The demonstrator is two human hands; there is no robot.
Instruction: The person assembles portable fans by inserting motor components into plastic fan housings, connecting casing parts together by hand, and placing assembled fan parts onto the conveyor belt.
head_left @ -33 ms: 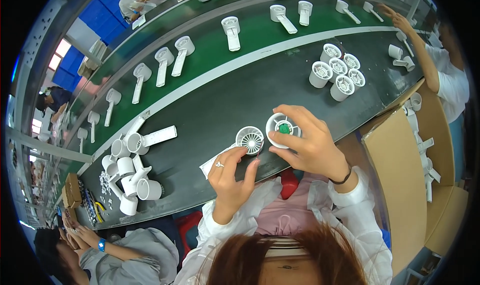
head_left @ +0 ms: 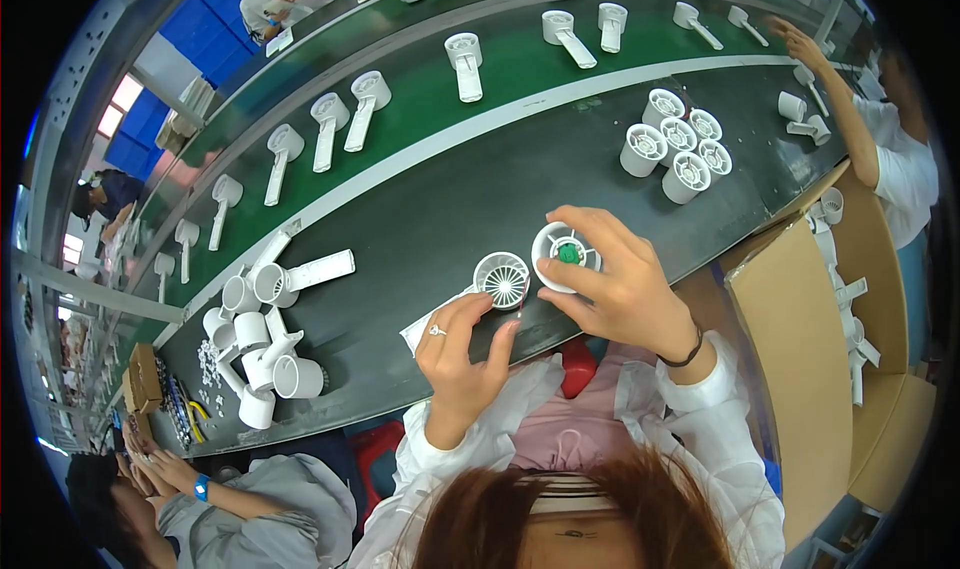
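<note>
My right hand (head_left: 618, 287) grips a white round fan-like part (head_left: 552, 241) by its rim, thumb in front and fingers over the far side. A green piece (head_left: 569, 255) sits at its centre. Close by on the left, a white cylindrical housing with a slotted grille inside (head_left: 502, 281) lies on the worktop, its flat handle (head_left: 420, 325) pointing lower left. My left hand (head_left: 465, 344) has its fingertips at the housing's near rim, with the thumb spread away from them. A thin dark-red wire (head_left: 526, 287) runs down the housing's right side toward that thumb.
Several white round parts (head_left: 677, 139) stand grouped at the right. Handled housings (head_left: 258, 344) are piled at the left, beside small white bits (head_left: 208, 369) and pliers (head_left: 200, 424). More ride a green conveyor (head_left: 420, 94). A cardboard box (head_left: 800, 369) stands right; co-workers sit both sides.
</note>
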